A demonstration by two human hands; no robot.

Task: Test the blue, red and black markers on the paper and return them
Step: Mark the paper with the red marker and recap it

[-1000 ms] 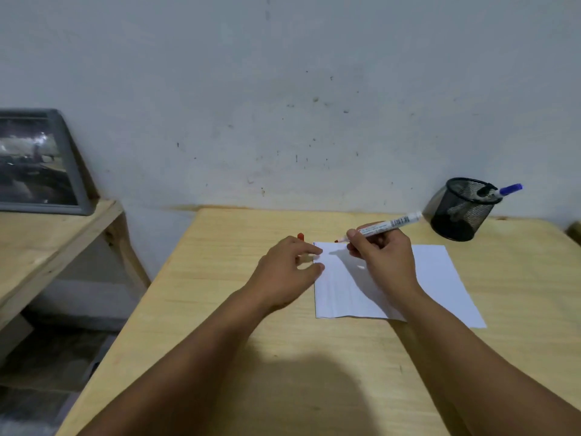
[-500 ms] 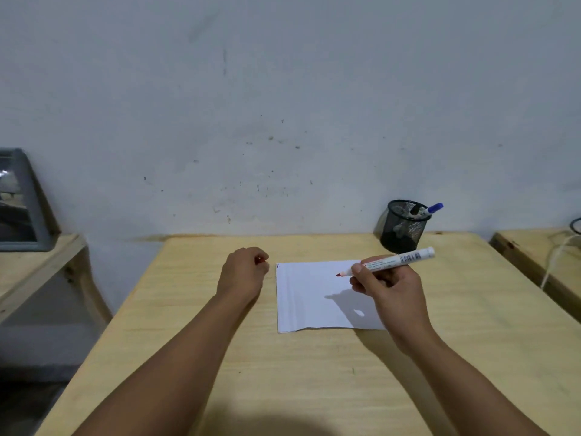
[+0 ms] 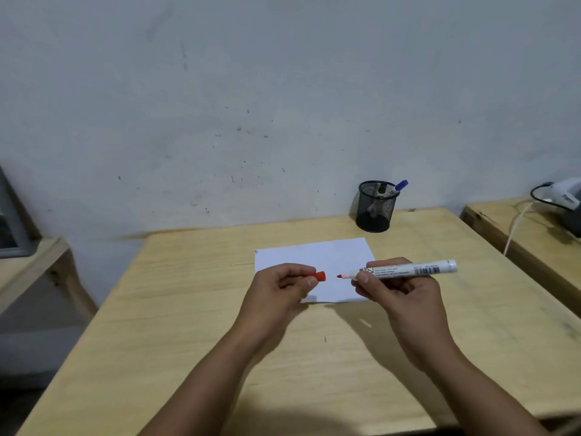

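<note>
My right hand (image 3: 399,291) grips the red marker (image 3: 408,269), a white barrel held level above the white paper (image 3: 327,256), its bare red tip pointing left. My left hand (image 3: 279,291) pinches the red cap (image 3: 318,276), whose open end faces the tip with a small gap between them. The paper lies flat on the wooden table (image 3: 188,309), partly covered by both hands. Behind it stands a black mesh pen cup (image 3: 375,206) near the wall, with the blue marker (image 3: 396,187) leaning out of it and a dark-capped marker (image 3: 381,190) beside that.
A second wooden table (image 3: 515,225) stands at the right with a white cable and a grey device (image 3: 566,196) on it. At the left is a lower wooden shelf (image 3: 28,269) with a framed picture at the image edge. A pale wall rises behind.
Both hands have risen off the paper and come together; the cap now faces the marker tip. My view has shifted right and back, showing the table on the right.
</note>
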